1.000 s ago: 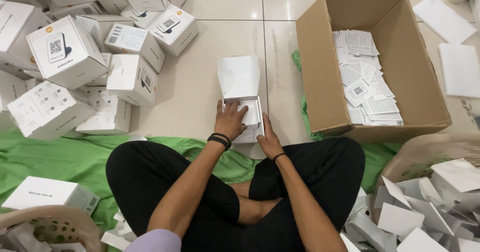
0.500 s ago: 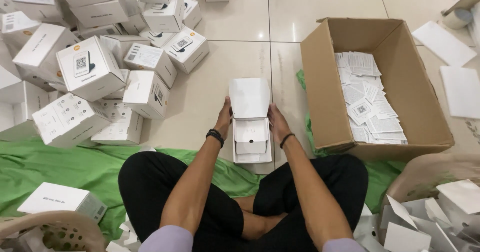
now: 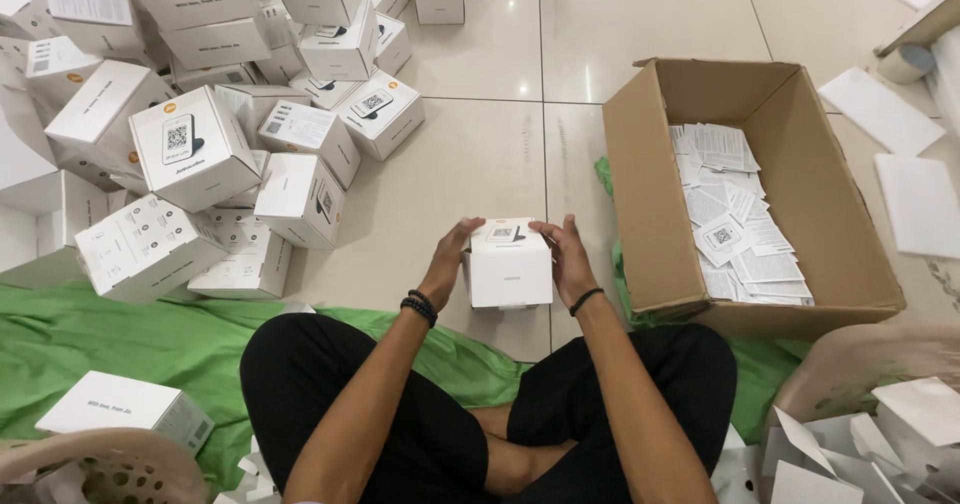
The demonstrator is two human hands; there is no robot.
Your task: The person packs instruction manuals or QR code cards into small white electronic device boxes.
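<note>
**One box between two hands**

I count one white box (image 3: 510, 262) in hand, one open carton (image 3: 745, 189) of paper slips (image 3: 735, 214) to its right, and a pile (image 3: 215, 114) of well over a dozen white boxes to its left. Both forearms reach forward from crossed legs. My left hand (image 3: 447, 261) presses the box's left side, my right hand (image 3: 565, 256) its right side, fingers spread and curled over the top edges. The box is closed, on the floor just ahead of my knees.
</note>
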